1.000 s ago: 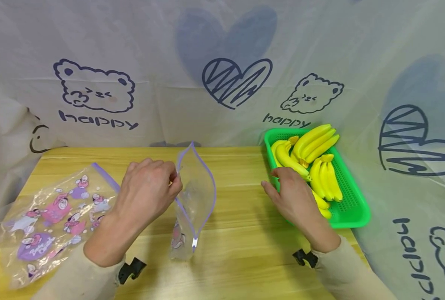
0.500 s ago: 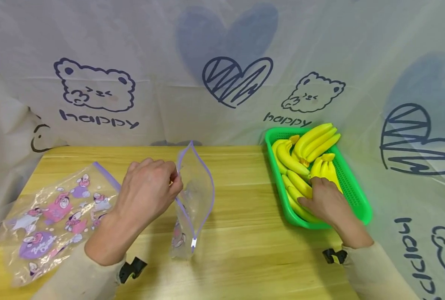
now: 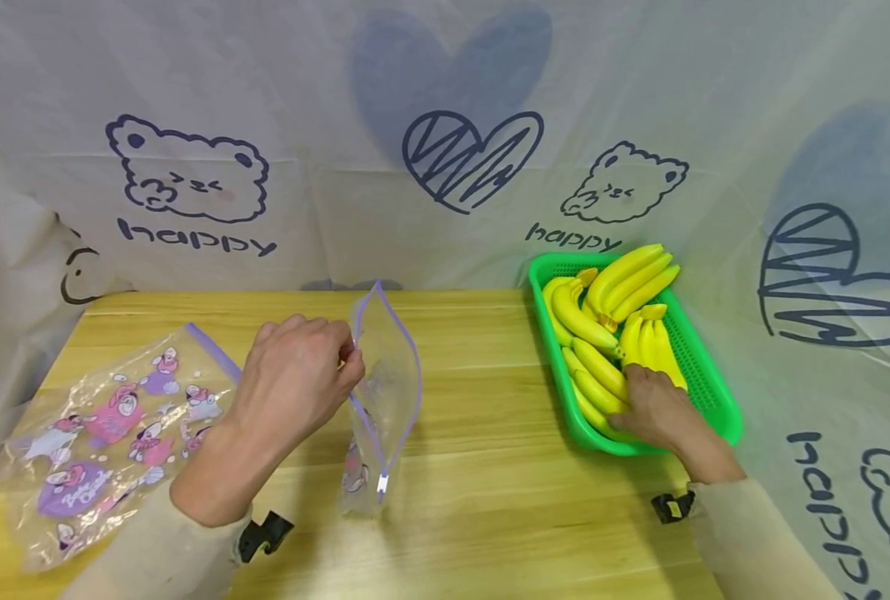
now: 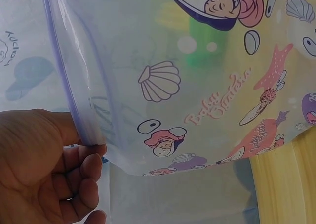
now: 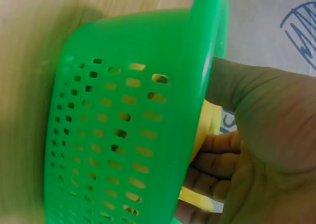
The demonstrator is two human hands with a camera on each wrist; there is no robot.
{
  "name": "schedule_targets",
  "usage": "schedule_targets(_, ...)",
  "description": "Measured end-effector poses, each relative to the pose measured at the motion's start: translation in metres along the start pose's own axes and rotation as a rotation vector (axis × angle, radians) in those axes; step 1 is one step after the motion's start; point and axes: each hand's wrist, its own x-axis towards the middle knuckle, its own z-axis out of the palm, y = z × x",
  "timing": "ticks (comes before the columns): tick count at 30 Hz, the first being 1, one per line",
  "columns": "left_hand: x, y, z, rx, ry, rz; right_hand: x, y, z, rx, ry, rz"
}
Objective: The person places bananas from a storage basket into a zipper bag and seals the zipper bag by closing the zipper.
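With finger and thumb, my left hand [image 3: 292, 379] pinches the purple zip edge of a clear zip bag [image 3: 390, 379] standing upright with its mouth spread. The left wrist view shows this zip bag [image 4: 197, 100] with cartoon and shell prints, its edge held between thumb and fingers. My right hand [image 3: 658, 407] reaches into a green basket [image 3: 721, 400], at the near bunch of bananas [image 3: 593, 383]. In the right wrist view the thumb goes over the rim and the fingers curl at the yellow bananas [image 5: 200, 130]; the basket wall hides the fingertips.
A second printed zip bag [image 3: 107, 433] lies flat on the wooden table [image 3: 482, 492] at the left. More banana bunches [image 3: 632, 283] fill the back of the basket. A printed white cloth [image 3: 325, 217] hangs behind and at both sides.
My right hand has moved right and down from the basket's left edge onto the near banana bunch. The bag's mouth has narrowed slightly; my left hand keeps its place.
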Motion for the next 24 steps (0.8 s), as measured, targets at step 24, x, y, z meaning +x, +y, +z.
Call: schedule_targets(24, -0.003, -0.003, -0.002, -0.006, -0.002, -0.033, 0.008, -0.001, 0.016, -0.065, 0.082, -0.012)
